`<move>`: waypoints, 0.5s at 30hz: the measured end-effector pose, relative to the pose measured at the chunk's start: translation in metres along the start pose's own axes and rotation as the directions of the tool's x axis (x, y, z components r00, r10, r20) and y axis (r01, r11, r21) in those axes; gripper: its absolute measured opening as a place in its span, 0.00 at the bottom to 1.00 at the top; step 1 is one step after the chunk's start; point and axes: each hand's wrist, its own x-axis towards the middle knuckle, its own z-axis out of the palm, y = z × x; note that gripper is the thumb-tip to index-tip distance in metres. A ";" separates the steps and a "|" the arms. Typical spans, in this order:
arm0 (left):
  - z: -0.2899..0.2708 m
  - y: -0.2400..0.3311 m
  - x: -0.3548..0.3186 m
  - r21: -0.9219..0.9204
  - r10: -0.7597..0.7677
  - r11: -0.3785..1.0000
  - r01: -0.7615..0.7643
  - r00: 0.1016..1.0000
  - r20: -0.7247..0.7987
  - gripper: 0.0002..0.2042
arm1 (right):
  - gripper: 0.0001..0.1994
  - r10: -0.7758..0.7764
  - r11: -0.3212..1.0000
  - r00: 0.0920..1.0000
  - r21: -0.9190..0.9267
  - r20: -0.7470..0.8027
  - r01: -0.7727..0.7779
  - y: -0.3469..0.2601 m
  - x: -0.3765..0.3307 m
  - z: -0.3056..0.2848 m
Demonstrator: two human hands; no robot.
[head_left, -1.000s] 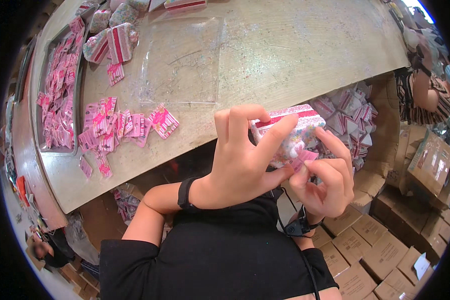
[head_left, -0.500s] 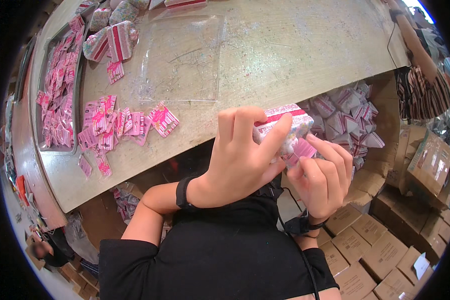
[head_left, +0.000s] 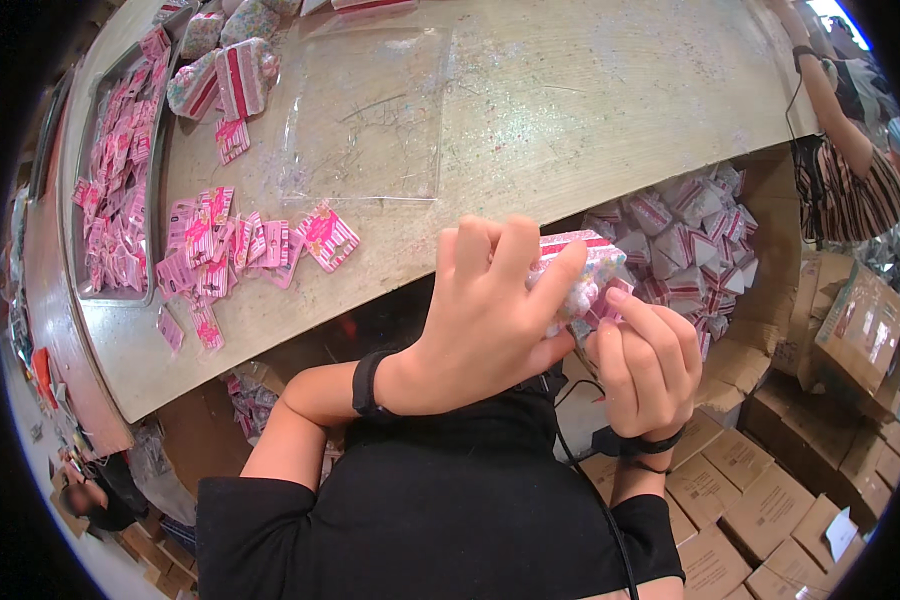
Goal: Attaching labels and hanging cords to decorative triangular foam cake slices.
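Observation:
My left hand (head_left: 495,300) grips a cake-slice toy (head_left: 598,262) just off the near edge of the table. The toy is white with a red stripe and speckled, sprinkle-like sides. Close against its lower side, my right hand (head_left: 652,365) has its fingers curled in a pinch on a small pink tag (head_left: 602,304). Most of the tag is hidden behind the fingers and the toy, so I cannot tell whether it is fastened there. Several loose pink tags (head_left: 210,240) lie on the table to the left.
A metal tray (head_left: 153,225) of pink tags stands at the left. Beside a clear plastic sheet (head_left: 365,120) are more cake-slice toys (head_left: 238,85). An open carton (head_left: 760,330) of wrapped slices sits at the right, above stacked boxes (head_left: 735,465). Another person's arm (head_left: 840,125) shows far right.
My right hand has shifted slightly right and down. The toy has turned a little in my left hand, and less of the pink tag shows.

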 end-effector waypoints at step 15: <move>0.026 -0.009 -0.008 -0.233 0.040 0.970 -0.065 0.993 -0.113 0.34 | 0.10 0.170 0.937 0.981 0.324 -0.093 -0.132 0.014 -0.007 0.013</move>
